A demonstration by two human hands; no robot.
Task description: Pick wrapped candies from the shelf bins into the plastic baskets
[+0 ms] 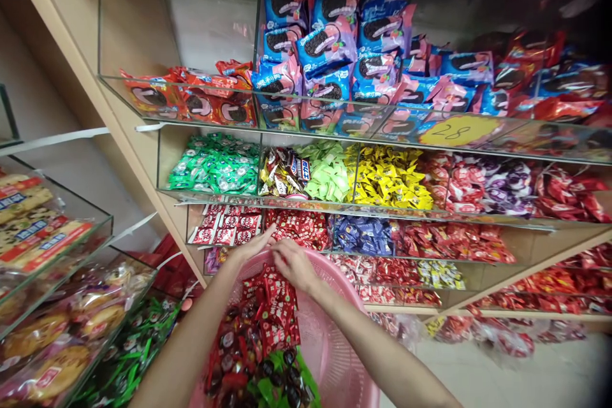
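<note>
A pink plastic basket is below my hands, tilted toward the shelves. Inside it are red printed candy packets, dark round wrapped sweets and green-wrapped pieces. My left hand is over the far left rim, its fingers stretched toward a shelf bin of similar red packets. Close beside it, my right hand is bent over the far rim, just above the basket's red packets. Its fingers are curled, and what lies inside them is hidden.
Glass-fronted shelves hold blue cookie packs, green packets, yellow sweets and blue packets. A yellow price label reads 28. Packaged cakes fill slanted bins at left. Plastic bags lie low at right.
</note>
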